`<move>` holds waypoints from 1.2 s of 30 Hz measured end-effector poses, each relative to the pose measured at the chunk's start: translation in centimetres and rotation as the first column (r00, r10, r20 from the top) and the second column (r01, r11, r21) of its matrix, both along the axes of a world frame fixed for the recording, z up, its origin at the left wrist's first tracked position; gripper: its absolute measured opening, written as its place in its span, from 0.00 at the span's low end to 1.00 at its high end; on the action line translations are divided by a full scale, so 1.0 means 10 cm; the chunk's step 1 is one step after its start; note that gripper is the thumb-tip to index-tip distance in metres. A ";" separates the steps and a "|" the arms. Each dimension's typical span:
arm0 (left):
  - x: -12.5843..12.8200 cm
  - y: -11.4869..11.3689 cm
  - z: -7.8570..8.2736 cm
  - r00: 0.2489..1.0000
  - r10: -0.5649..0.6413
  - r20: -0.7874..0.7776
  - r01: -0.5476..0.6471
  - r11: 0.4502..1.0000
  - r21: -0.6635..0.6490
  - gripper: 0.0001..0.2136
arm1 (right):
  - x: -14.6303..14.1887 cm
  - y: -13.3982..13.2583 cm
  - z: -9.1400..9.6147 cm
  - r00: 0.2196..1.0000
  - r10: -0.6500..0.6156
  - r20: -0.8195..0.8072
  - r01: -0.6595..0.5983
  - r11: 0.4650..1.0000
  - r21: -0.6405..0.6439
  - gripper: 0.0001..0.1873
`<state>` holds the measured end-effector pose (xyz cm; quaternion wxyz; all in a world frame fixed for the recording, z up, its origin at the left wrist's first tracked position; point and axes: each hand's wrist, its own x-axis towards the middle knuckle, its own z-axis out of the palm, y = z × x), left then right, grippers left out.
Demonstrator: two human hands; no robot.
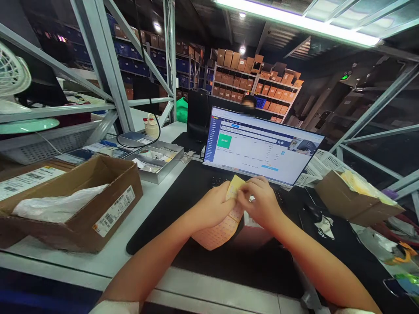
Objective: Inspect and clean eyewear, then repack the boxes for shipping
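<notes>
Brown cardboard forms an open box (pixel 80 229) on the left of the tabletop (pixel 152 198); ahead, a lit monitor (pixel 248 152) stands behind a partly hidden keyboard (pixel 217 180). Above the black mat (pixel 183 187), the left hand (pixel 214 205) grips a yellow printed sheet (pixel 216 234); the right hand (pixel 262 198) bunches its fingers at the sheet's edge, their hold unclear.

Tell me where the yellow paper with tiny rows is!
In the head view, the yellow paper is central, in the left hand, in front of the screen.
</notes>
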<state>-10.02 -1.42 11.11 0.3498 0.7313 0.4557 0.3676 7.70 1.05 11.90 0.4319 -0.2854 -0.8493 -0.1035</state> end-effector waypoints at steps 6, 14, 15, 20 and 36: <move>-0.10 0.06 0.02 0.999 0.046 0.027 -0.047 0.999 0.010 0.12 | 0.43 -0.14 0.09 0.998 -0.051 -0.047 0.050 0.999 -0.019 0.08; -0.30 0.19 -0.02 0.987 0.095 0.133 -0.099 0.995 0.029 0.16 | 1.13 -0.32 0.04 0.840 -0.040 0.541 0.164 0.970 -0.182 0.08; -0.30 0.20 -0.02 0.987 0.107 0.119 -0.111 0.993 0.027 0.16 | 1.13 -0.31 0.02 0.815 -0.044 0.578 0.161 0.975 -0.152 0.09; -0.27 0.21 -0.03 0.991 0.125 0.044 -0.126 0.991 0.034 0.15 | 0.98 -0.22 0.03 0.715 -0.104 0.691 0.154 0.988 -0.011 0.11; -0.39 0.33 -0.04 0.978 0.210 0.017 -0.210 0.978 0.014 0.18 | 1.23 -0.51 -0.10 0.854 -0.006 0.520 0.258 0.873 -0.414 0.31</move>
